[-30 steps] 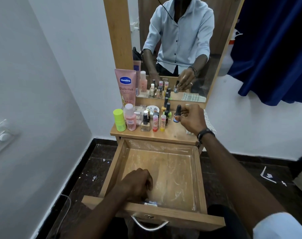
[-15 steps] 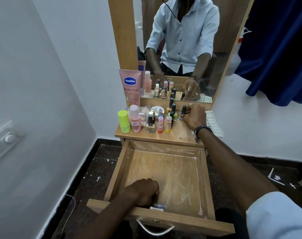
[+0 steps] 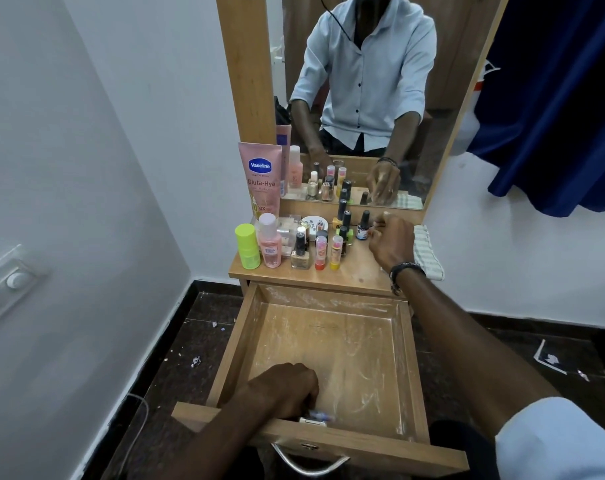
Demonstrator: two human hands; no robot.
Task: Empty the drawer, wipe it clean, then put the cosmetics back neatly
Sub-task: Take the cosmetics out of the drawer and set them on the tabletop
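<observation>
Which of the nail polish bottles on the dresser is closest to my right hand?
The black-capped bottle with the white label, standing alone at the right end of the group, just left of the right hand.

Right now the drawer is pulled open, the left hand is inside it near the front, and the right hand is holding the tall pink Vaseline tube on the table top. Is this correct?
Not quite. In the head view the right hand is beside the dark-capped nail polish bottle, well apart from the Vaseline tube. The drawer is open, and the left hand is inside near its front.
</observation>
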